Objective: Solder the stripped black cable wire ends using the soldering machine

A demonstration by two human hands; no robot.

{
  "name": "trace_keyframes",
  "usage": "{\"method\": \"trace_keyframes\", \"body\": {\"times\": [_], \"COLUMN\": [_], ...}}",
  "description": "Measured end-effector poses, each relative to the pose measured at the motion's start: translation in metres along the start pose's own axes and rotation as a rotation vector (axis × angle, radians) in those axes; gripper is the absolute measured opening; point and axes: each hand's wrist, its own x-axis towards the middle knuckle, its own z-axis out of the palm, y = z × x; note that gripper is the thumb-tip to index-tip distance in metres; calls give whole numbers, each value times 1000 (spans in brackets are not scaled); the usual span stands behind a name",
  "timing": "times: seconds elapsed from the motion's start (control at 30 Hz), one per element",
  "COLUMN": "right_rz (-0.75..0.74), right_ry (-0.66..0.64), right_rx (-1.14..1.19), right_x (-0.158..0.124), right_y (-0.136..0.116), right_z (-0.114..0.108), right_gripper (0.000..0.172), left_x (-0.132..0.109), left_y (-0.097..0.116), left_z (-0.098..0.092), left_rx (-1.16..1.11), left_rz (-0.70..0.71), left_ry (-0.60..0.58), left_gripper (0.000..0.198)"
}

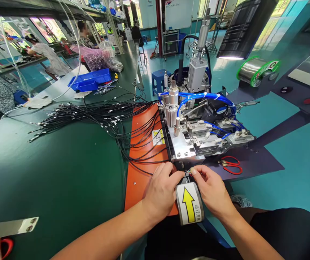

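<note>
Both hands meet at the front edge of a metal machine (198, 133) with blue air hoses. My left hand (161, 189) is closed in a pinch on a thin black cable (144, 169) at the machine's front slot. My right hand (211, 187) pinches the same cable's small wire ends beside it. Just below the hands sits a curved label with a yellow arrow (189, 204). The cable leads left to a bundle of black cables (95, 115) spread over an orange plate (141, 144).
Red scissors (230, 165) lie right of the machine. A solder spool (257, 70) and a lamp (245, 29) stand at the back right. Blue bins (90, 79) rest on the green bench (62, 173). Other people work at the far left (46, 54).
</note>
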Motion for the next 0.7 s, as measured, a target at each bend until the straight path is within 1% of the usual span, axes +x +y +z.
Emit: {"method": "trace_keyframes", "body": {"times": [0.13,0.27,0.4,0.5,0.7], "right_rz": [15,49,-8,-33,-29], "right_ry": [-4,-30,-52,-45,-24], "right_rx": [45,106,71,16,-49], "right_x": [0,1,2,3,6], "right_y": [2,-2,-9,-11,-6], "right_z": [-1,-6,-8,-7,-2], "right_gripper": [38,43,36,32,35], "left_x": [-1,-1,-1,-1,0], "left_y": [0,0,0,0,2], "left_z": [1,1,1,1,-1], "left_rx": [11,15,11,15,102], "left_rz": [-7,-11,-13,-13,-3], "left_ry": [-22,-39,-35,-34,-32], "left_gripper": [19,20,19,20,21]}}
